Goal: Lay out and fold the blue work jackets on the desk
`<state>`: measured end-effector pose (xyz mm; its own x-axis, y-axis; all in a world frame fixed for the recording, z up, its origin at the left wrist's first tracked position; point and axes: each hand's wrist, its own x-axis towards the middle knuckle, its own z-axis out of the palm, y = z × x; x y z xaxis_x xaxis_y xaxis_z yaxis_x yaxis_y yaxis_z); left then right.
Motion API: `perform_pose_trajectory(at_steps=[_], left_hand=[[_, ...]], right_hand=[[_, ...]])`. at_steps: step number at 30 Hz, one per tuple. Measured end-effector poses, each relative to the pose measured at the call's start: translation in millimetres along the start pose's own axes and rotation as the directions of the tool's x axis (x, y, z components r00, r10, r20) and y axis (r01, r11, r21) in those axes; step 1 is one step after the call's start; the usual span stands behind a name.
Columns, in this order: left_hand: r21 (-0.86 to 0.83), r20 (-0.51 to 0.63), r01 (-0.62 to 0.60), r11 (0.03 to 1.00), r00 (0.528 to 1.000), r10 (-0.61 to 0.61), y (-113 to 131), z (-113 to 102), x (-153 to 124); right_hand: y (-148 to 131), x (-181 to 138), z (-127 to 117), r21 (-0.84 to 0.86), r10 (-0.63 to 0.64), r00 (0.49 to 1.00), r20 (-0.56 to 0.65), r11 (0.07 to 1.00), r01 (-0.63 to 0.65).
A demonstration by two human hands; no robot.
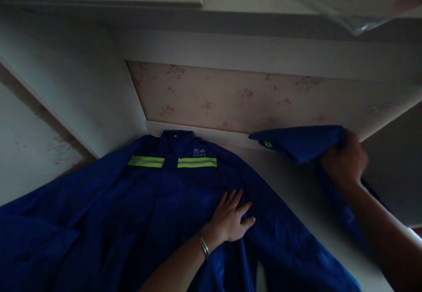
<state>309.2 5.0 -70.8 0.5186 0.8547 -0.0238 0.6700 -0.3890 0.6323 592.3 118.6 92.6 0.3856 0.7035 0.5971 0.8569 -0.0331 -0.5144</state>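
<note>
Jacket (178, 199): matt cloth. Bracelet (204, 246): smooth, glossy metal. Bag (356, 21): shiny, see-through plastic.

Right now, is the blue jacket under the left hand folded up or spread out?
Spread out: the blue jacket has a sleeve stretching to each side, and the left hand rests on its front.

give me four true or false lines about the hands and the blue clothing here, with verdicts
1. The left hand lies with fingers spread on a dark blue fabric garment. True.
2. The right hand grips a folded piece of dark blue fabric. True.
3. Nothing is worn at the left hand's wrist. False: a silver-coloured metal bracelet circles it.
4. One unbroken red band crosses the garment's chest. False: two separate yellow-green and grey strips do.
</note>
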Motion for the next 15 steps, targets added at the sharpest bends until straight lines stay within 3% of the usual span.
perform_pose_trajectory(at_steps=[3,6,8,10,11,12,13,15], left_hand=[[-0.018,0.03,-0.027,0.999,0.999,0.027,-5,-2,-4],[0.006,-0.015,-0.016,1.0,1.0,0.016,0,-1,-20],[0.012,-0.056,-0.007,1.0,0.998,0.008,7,3,-36],[0.025,-0.08,0.046,0.999,0.996,-0.044,15,8,-54],[0.042,-0.075,0.105,0.994,0.992,-0.102,18,8,-65],[0.065,-0.051,0.166,0.984,0.985,-0.163,21,6,-77],[0.095,0.0,0.217,0.972,0.976,-0.218,24,1,-89],[0.121,0.166,0.254,0.96,0.948,-0.272,28,-19,-118]], right_hand=[[-55,-2,0,0.093,-0.086,0.993,-0.082,0.991,0.094],[-122,-13,-4,0.192,-0.206,0.968,-0.144,0.954,0.232],[-170,-32,-7,0.226,-0.345,0.931,-0.117,0.904,0.363],[-213,-65,-7,0.289,-0.52,0.854,-0.007,0.817,0.5],[-231,-84,-4,0.352,-0.606,0.788,0.106,0.764,0.54],[-244,-105,1,0.429,-0.694,0.68,0.237,0.702,0.568],[-253,-126,8,0.523,-0.769,0.528,0.361,0.635,0.568],[-256,-160,29,0.735,-0.863,0.105,0.494,0.479,0.479]])
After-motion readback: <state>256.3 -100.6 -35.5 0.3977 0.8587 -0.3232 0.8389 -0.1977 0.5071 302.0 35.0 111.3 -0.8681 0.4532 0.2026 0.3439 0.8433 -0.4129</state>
